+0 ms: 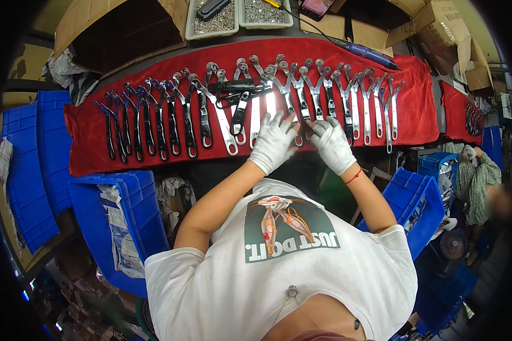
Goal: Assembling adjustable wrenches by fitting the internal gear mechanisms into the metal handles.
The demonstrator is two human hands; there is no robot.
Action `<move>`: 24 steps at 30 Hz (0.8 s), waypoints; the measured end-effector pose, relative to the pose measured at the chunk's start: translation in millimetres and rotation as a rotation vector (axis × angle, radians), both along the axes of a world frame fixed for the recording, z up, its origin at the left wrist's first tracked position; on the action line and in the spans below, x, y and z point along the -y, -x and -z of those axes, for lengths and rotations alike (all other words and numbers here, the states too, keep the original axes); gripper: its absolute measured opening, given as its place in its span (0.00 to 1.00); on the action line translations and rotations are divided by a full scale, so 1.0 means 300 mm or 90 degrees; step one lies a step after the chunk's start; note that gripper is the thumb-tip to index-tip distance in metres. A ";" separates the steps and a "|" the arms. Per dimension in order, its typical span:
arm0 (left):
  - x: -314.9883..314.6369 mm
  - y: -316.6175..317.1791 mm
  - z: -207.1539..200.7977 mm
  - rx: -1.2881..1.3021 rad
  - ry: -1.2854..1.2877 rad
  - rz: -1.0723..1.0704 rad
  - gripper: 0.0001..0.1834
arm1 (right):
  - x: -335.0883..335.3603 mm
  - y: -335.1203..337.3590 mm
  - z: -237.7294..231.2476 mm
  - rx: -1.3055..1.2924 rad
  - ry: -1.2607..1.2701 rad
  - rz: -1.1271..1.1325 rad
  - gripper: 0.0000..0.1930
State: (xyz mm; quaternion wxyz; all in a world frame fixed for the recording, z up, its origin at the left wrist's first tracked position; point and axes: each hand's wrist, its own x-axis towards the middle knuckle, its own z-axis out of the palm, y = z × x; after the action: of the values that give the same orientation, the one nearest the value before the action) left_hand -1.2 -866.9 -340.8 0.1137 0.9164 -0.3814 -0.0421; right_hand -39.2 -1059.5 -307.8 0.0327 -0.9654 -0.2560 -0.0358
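Shiny Y-shaped metal handles (391, 116) lie in a long row, forked ends away from me and slotted ends toward me. My left hand (272, 143), in a white glove with bare fingertips, has its fingers closed at the lower end of a handle (288, 94) near the middle. Beside it, my right hand (333, 146), gloved the same way, curls its fingers at the lower end of a neighbouring handle (302, 103). The fingers partly hide these ends. Loose black strip-like pieces (242, 88) lie across several handles left of my hands.
Red cloth (85, 136) covers the bench. Behind it stand two trays (213, 35) of small metal parts, cardboard boxes (136, 34) and a purple corded tool (370, 55). Blue crates (139, 199) flank me. Another person's sleeve (475, 182) shows at the right, near a fan (454, 244).
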 end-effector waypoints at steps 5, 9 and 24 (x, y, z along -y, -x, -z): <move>-0.060 -0.015 -0.028 0.015 0.071 0.000 0.31 | -0.026 -0.057 -0.048 -0.062 -0.072 0.018 0.07; -0.184 -0.094 -0.108 0.043 0.162 -0.200 0.24 | -0.163 -0.226 -0.084 0.031 -0.192 0.098 0.07; -0.295 -0.115 -0.130 -0.122 0.014 -0.490 0.20 | -0.346 -0.505 -0.057 -0.270 -0.338 0.231 0.16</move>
State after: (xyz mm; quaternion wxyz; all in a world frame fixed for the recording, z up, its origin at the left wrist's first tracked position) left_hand 33.4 -778.4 -301.8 0.1660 0.9831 0.0022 -0.0776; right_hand 112.1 -955.8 -290.6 0.3268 -0.9390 -0.0501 0.0947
